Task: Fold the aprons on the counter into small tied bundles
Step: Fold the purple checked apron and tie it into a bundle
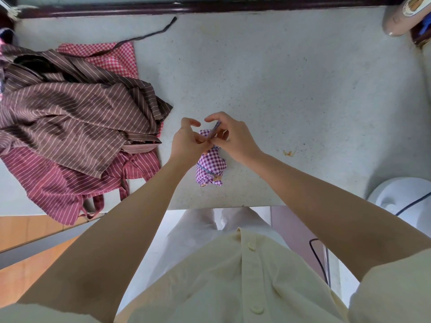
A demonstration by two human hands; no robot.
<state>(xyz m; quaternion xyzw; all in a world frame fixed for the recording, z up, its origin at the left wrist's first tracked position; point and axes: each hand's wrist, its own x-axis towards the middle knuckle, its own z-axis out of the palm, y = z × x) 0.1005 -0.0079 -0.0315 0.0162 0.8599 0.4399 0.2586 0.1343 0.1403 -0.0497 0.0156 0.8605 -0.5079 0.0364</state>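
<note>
I am seeing the purple checked bundle (211, 165) lying by the counter's (291, 89) near edge. At its far end, my left hand (186, 142) and right hand (234, 137) are meeting, curled fingers pinching its strap (216, 128). Striped aprons (70, 113) are lying heaped far left.

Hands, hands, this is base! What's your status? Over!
Left hand and right hand both pinching the strap. Purple checked bundle on counter, being tied. Unfolded aprons piled left, not touching it.
</note>
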